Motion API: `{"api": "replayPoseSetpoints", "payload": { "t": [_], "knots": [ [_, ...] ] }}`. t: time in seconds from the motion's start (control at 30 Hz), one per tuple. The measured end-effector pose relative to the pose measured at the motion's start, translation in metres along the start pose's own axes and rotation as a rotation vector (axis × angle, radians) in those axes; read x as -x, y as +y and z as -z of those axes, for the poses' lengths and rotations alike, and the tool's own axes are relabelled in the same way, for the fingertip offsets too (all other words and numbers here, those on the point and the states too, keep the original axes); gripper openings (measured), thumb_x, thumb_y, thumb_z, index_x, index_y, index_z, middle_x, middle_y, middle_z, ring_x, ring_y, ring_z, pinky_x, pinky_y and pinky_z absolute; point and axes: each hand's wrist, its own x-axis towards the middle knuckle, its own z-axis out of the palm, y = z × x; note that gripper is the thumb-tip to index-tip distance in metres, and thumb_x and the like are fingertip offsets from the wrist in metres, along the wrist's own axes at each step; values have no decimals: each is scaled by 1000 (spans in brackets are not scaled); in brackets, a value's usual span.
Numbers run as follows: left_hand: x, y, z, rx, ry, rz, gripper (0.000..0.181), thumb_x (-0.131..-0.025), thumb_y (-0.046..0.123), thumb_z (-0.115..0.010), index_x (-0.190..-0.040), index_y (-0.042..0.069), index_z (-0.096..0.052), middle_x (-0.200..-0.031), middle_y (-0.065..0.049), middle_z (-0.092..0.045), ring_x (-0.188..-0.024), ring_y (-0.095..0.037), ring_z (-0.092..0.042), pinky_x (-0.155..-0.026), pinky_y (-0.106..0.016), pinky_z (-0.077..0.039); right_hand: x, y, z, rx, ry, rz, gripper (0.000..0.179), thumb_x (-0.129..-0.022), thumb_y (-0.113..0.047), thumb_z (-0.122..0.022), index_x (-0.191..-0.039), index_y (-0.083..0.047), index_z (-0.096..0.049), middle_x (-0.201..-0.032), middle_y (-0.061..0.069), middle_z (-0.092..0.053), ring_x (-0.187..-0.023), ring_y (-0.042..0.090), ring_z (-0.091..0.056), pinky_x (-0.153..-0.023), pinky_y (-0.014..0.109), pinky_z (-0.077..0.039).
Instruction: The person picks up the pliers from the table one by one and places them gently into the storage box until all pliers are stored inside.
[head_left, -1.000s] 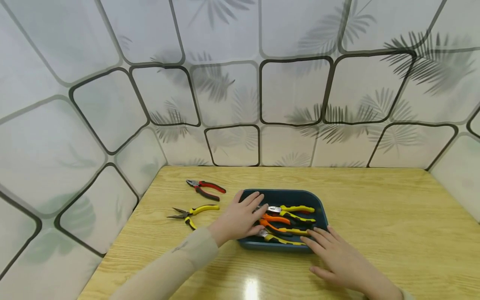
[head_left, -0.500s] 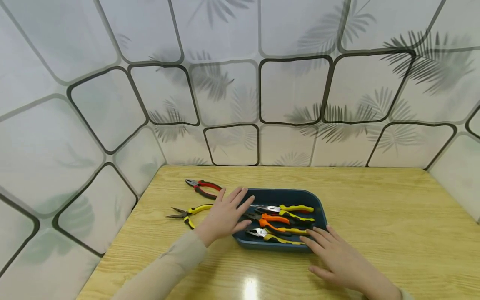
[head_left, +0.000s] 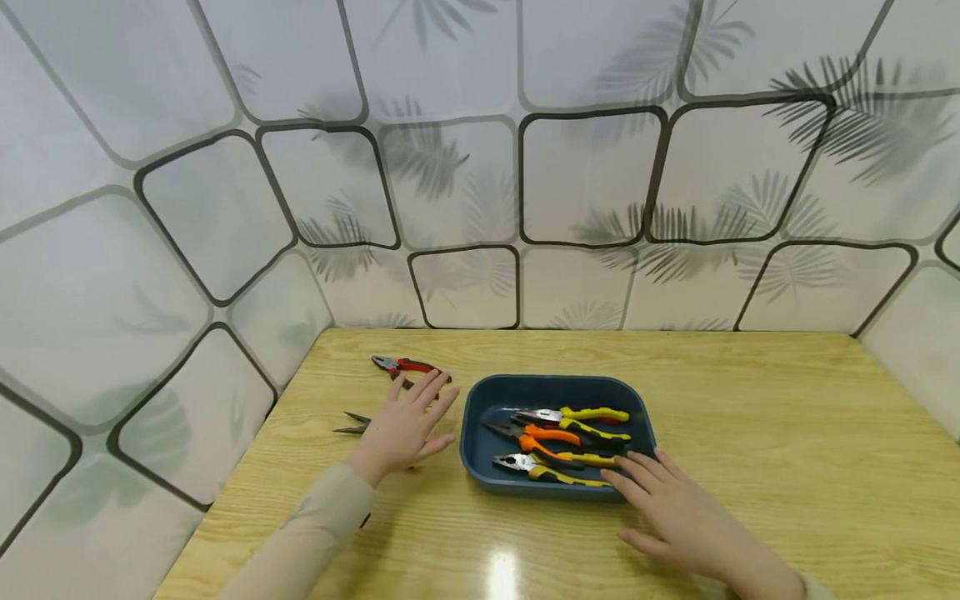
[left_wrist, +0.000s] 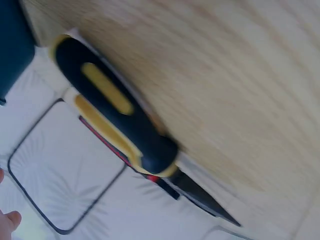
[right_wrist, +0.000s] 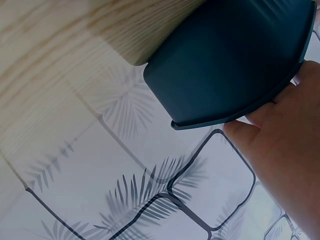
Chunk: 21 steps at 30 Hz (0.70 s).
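Observation:
My left hand [head_left: 405,427], its fingers spread, is over needle-nose pliers [head_left: 358,424] on the table and holds nothing. It hides most of their handles; the left wrist view shows the yellow-and-black handle [left_wrist: 112,102] apart from the fingers. Just beyond lie red-and-black combination pliers [head_left: 390,364], partly covered by the fingertips. My right hand [head_left: 678,521] rests its straight fingers on the right front rim of a dark blue tray [head_left: 468,454]. Inside the tray are orange-handled pliers [head_left: 551,435], long-nose pliers [head_left: 596,414] and combination pliers [head_left: 517,462] with yellow-and-black handles.
The wooden table [head_left: 787,417] runs back to a patterned wall covering [head_left: 585,183]. A similar covering stands close at the left side. Beside my left sleeve [head_left: 322,517] shows a small dark sliver [head_left: 365,521], too small to identify.
My left hand has moved left from over the tray to above the needle-nose pliers, uncovering the tray's left part. My right hand has stayed at the rim.

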Motion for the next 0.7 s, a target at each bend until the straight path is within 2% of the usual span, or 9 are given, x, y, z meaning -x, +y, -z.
{"api": "replayPoseSetpoints", "payload": {
  "t": [0.2, 0.4, 0.7],
  "knots": [
    [10, -7, -6, 26, 4, 26, 63, -84, 50, -48, -136, 15, -38, -139, -11, -32, -127, -24, -28, -99, -55, -16, 0, 0, 0, -2, 3, -3, 61, -79, -46, -59, -127, -11, -48, -126, 10, -47, -118, 29, -38, -99, 22, 16],
    [17, -13, -11, 49, -7, -3, 62, -84, 49, -49, -134, 13, -40, -138, -11, -33, -127, -25, -28, -98, -55, -18, 1, 1, -2, -3, 13, 1, 61, -78, -47, -59, -127, -11, -48, -126, 10, -47, -118, 29, -38, -99, 22, 16],
    [29, -24, -23, 149, -101, -28, 70, -82, 54, -50, -132, 6, -41, -136, -13, -35, -125, -27, -30, -100, -53, -17, 1, 2, -3, -3, 10, 0, 61, -79, -47, -59, -127, -11, -48, -126, 10, -47, -118, 29, -38, -99, 22, 16]
  ]
}}
